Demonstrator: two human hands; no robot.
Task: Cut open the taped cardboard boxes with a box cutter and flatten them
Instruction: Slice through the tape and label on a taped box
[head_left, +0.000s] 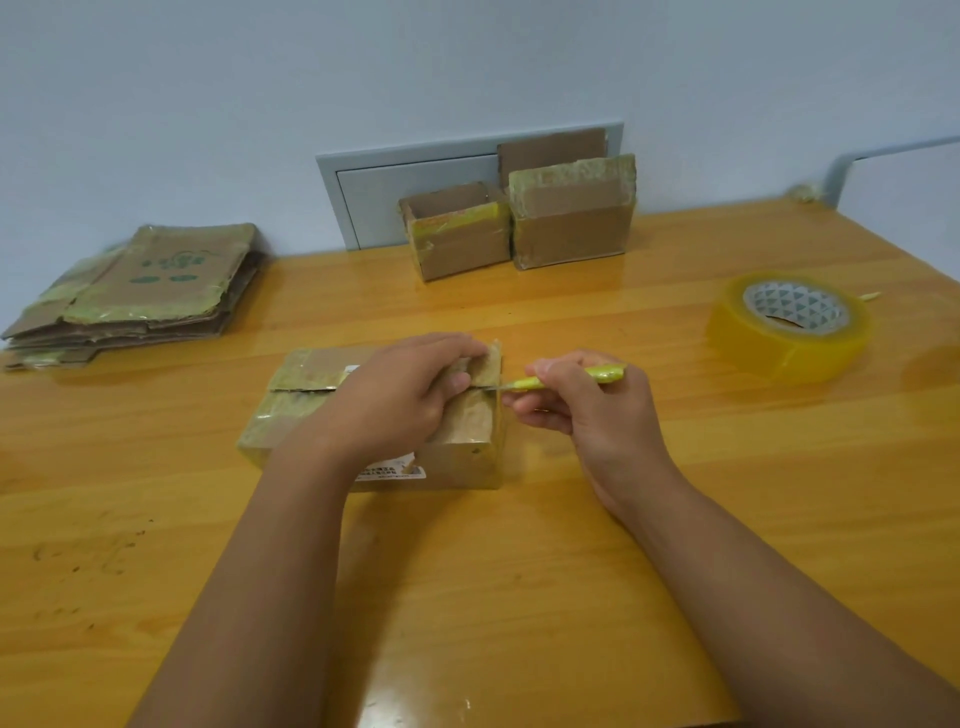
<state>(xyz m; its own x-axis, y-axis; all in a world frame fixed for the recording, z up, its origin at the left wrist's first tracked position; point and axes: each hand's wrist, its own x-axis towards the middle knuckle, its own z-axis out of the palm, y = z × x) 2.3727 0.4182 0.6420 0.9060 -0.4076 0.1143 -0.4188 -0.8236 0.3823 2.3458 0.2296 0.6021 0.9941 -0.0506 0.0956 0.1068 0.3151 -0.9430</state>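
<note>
The taped cardboard box (379, 415) sits on the wooden table (519, 597) under the left hand (400, 395), whose fingers (447, 345) curl over the far right part of the lid while the thumb (456, 383) presses down right at the centre seam. Just to the right of that thumb, the blade of the yellow-green box cutter (566, 378) enters the seam at the box's right edge; the right hand (582, 405) pinches the cutter's handle, fingers curled tight round it. The chief risk, as I judge it, is the thumb: it lies in the line of the cut, so a pull leftward through the tape could run the blade into it. Tape that suddenly gives way would make that slip likelier. Pressing the lid beside the seam might also pinch the blade. Farther beyond the fingers stand two more boxes (519, 228), one of them open-topped; a flattened stack (140, 291) lies far to the left, a tape roll (789, 327) to the right.
</note>
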